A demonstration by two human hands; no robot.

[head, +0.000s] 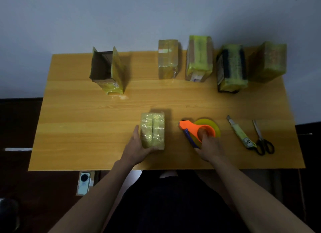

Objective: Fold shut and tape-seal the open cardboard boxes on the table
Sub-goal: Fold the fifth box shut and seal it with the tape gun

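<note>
1. A small box [152, 130], wrapped in yellowish tape with its top flaps folded shut and a slit showing along the middle, is seen on the wooden table [78, 128] near the front edge.
2. The small box is gripped by the left hand [139, 145]: the fingers are laid along its left side and the thumb is curled round its near end.
3. Just right of the small box, a tape dispenser [199, 131] with an orange body, a blue handle and a yellow roll is found lying on the table.
4. The dispenser is held by the right hand [208, 146]; a finger is hooked into the orange core and the other fingers are curled at the handle.
5. Well behind the small box and to its left, an open box [107, 72] is stood with its flaps raised and its inside dark.
6. Behind the small box and to its right, four taped boxes are lined along the far edge: a first box [168, 58], a second box [199, 58], a third box [231, 67] and a fourth box [267, 61].
7. Right of the dispenser, well away from the small box, a utility knife [240, 132] and scissors [262, 138] are laid side by side.
8. Below the table's front edge, left of the small box, a phone-like device [84, 182] is seen.
</note>
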